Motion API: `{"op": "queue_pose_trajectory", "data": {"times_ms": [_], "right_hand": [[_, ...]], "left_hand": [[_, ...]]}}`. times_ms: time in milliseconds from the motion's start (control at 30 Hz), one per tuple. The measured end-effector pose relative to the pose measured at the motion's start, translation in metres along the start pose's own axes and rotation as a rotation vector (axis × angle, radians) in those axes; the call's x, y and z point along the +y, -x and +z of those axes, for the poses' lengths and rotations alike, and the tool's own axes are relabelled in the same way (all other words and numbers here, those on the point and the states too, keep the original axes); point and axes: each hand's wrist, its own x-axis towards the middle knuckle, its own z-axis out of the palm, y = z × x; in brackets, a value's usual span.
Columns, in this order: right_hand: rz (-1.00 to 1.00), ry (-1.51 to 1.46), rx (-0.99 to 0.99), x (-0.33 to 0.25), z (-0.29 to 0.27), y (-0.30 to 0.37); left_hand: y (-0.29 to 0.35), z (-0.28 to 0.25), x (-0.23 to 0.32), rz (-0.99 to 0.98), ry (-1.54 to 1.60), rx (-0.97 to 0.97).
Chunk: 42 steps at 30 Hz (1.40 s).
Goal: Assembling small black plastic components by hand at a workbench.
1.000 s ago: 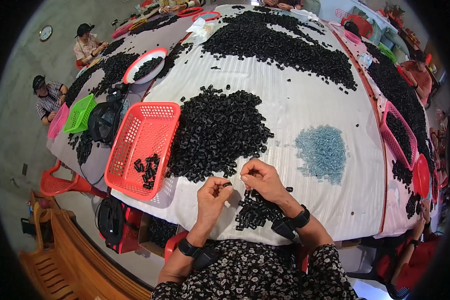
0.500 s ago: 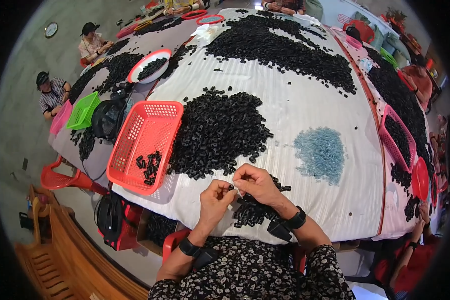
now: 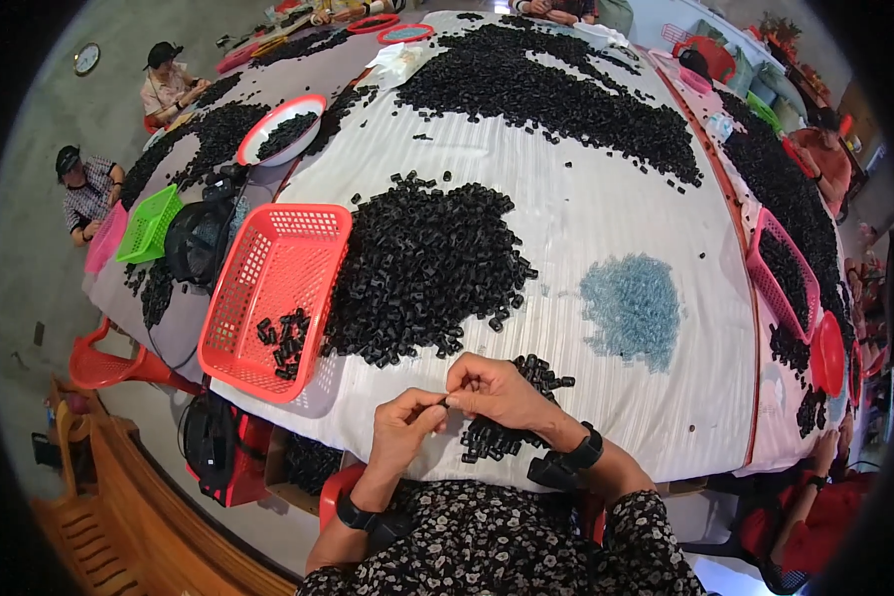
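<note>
My left hand (image 3: 403,425) and my right hand (image 3: 494,387) meet over the near edge of the table, fingertips pinched together. A small black plastic piece (image 3: 446,403) shows as a dark spot between them, mostly covered by the fingers. Whether the right fingers also hold a second part is hidden. Beneath and beside my right wrist lies a small group of black plastic pieces (image 3: 489,440). Beyond my hands is a big heap of the same black pieces (image 3: 422,268). To the right, small clear bluish parts (image 3: 631,310) form a flat pile.
A red plastic basket (image 3: 221,343) with several black pieces inside stands left of the heap. Farther off are a red-rimmed white bowl (image 3: 251,149), a green basket (image 3: 149,223) and a pink basket (image 3: 800,298). Other people sit around the white-covered table (image 3: 586,437).
Both hands have come slightly nearer to me, still pinched together. The dark piece is now more covered by the fingers. The whole view has shifted a little.
</note>
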Motion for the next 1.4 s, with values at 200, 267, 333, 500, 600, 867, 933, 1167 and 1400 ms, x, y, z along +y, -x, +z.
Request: {"op": "queue_pose_trajectory", "data": {"times_ms": [200, 267, 333, 500, 600, 867, 933, 1167, 1400], "right_hand": [[0.055, 0.01, -0.042, 0.001, 0.005, 0.001], [0.066, 0.053, -0.036, 0.002, 0.005, 0.002], [0.032, 0.041, -0.048, 0.004, 0.006, 0.0], [0.211, -0.068, -0.177, -0.002, -0.001, 0.001], [0.222, -0.079, -0.195, -0.005, -0.002, 0.001], [0.169, -0.046, -0.204, 0.001, -0.004, 0.001], [0.326, 0.088, -0.292, -0.004, -0.007, 0.001], [0.108, 0.36, -0.2, -0.03, -0.009, 0.002], [-0.31, 1.135, 0.245, 0.004, -0.038, -0.008]], "left_hand": [[0.003, -0.007, -0.003, -0.047, 0.156, -0.027], [0.004, -0.009, -0.006, -0.053, 0.179, -0.028], [0.004, -0.013, -0.011, -0.099, 0.268, -0.108], [0.006, -0.017, -0.007, -0.117, 0.271, -0.184], [0.005, -0.016, -0.004, -0.15, 0.333, -0.189], [0.003, -0.019, 0.002, -0.21, 0.296, -0.316], [0.005, -0.018, 0.002, -0.223, 0.257, -0.335], [0.007, -0.01, 0.016, -0.221, 0.226, -0.359], [0.001, -0.011, 0.004, -0.155, 0.388, -0.258]]}}
